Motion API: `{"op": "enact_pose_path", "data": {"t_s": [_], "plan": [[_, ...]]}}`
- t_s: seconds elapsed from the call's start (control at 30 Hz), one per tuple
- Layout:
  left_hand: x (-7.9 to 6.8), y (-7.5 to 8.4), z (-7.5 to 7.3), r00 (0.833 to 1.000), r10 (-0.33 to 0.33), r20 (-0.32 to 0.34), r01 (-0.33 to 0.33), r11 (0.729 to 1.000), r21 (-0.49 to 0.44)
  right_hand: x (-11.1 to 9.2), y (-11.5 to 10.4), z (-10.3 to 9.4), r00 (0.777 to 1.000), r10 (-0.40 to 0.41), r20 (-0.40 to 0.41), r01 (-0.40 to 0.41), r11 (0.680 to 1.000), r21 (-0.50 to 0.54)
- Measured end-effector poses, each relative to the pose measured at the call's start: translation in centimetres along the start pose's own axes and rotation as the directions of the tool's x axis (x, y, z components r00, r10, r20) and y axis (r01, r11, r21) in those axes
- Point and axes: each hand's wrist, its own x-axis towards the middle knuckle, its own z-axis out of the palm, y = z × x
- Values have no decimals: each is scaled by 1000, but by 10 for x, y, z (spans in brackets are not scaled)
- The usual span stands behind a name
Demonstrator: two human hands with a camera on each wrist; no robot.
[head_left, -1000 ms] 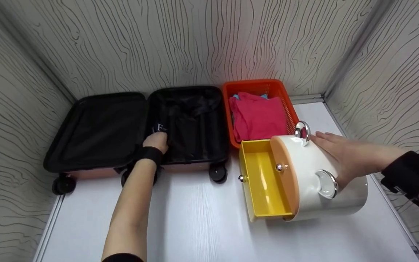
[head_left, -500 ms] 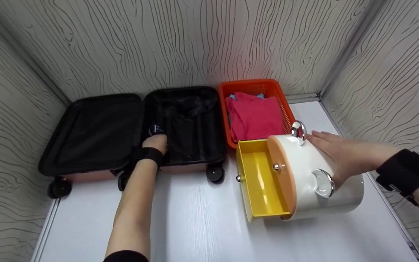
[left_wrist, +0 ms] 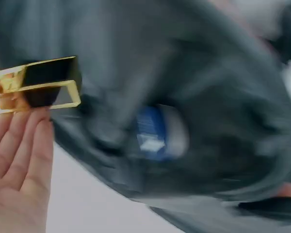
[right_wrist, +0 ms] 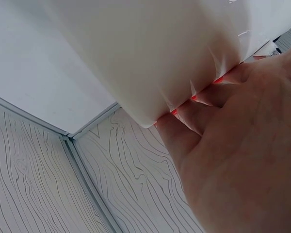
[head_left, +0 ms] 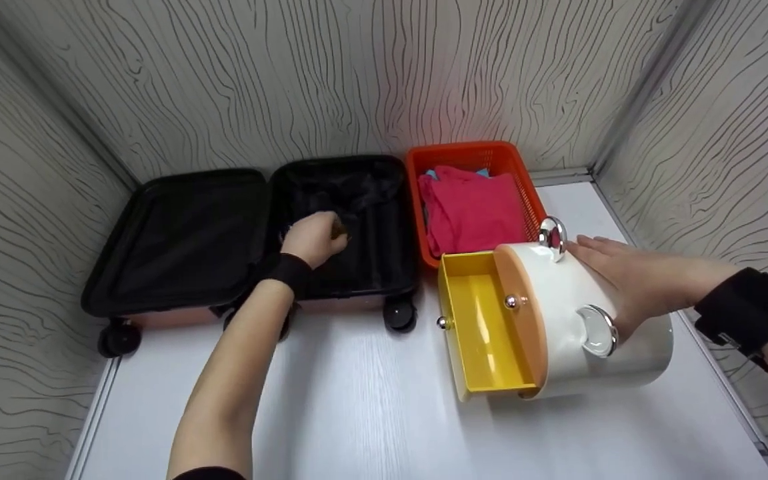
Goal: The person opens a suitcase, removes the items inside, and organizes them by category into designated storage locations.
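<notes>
My left hand (head_left: 314, 239) is over the right half of the open black suitcase (head_left: 377, 257). It pinches a small gold-framed black rectangular object (left_wrist: 48, 80), whose exact kind I cannot tell. A blurred blue-and-white item (left_wrist: 157, 133) lies in the black lining, apart from the fingers. My right hand (head_left: 644, 277) rests with extended fingers on the curved side of a white drawer box (head_left: 577, 353). In the right wrist view the fingertips touch its glossy wall. The box's yellow drawer (head_left: 484, 320) is pulled out, with a round metal knob on its front.
An orange basket (head_left: 416, 200) with folded pink cloth (head_left: 474, 207) stands between the suitcase and the back right corner. The suitcase's other half (head_left: 177, 240) lies flat at the left. Black wheels (head_left: 399, 313) face the front, and patterned walls enclose the white table (head_left: 351, 407).
My left hand has moved up and right from the suitcase's near left corner, away from the dark item lettered F. The right hand stays on the white box.
</notes>
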Motion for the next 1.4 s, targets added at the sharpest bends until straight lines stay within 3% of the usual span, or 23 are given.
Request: {"op": "enact_pose_path", "data": {"t_s": [0.07,0.13,0.2,0.23,0.3,0.37,0.5,0.63,0.67,0.73,0.8,0.87,1.03,1.13,1.4], "plan": [[3,24,-5,995,90,-44,-92,995,-35,0,1,0,1000,3,1,-3,1000,-1],[4,50,-8,976,199,-91,-203,978,-38,-1,2,0,1000,7,1,-7,1000,-5],[4,75,-9,936,328,-125,-332,943,-8,-1,3,1,1000,11,3,-11,1000,-10],[3,88,-10,906,402,-134,-403,915,21,-1,4,1,1000,14,4,-14,1000,-8],[-2,112,-9,828,546,-125,-538,838,91,-1,4,1,1000,20,6,-20,1000,-4],[-9,135,-7,744,664,-74,-647,744,165,-2,4,0,1000,27,11,-27,1000,2],[-28,173,0,604,785,139,-776,539,326,-2,3,-1,1000,25,13,-25,1000,9],[-42,198,13,492,799,345,-840,333,428,-3,2,-2,1000,5,3,-5,1000,4],[-44,202,17,469,798,378,-850,292,439,-3,2,-2,1000,3,1,-3,1000,2],[-45,211,27,439,788,431,-865,242,439,-3,2,-3,1000,2,0,-2,1000,-2],[-43,218,36,428,768,477,-877,224,425,-3,2,-2,1000,3,-2,-3,1000,0],[-41,225,44,435,738,515,-886,247,393,-3,2,-2,1000,8,0,-8,1000,2],[-34,235,60,488,657,574,-871,328,365,-3,2,-2,1000,17,5,-17,1000,18],[-32,240,67,508,619,599,-861,338,381,-4,1,-2,1000,18,7,-19,999,26],[-32,242,78,497,579,647,-868,349,353,-4,1,-2,1000,22,7,-22,999,23]]}}
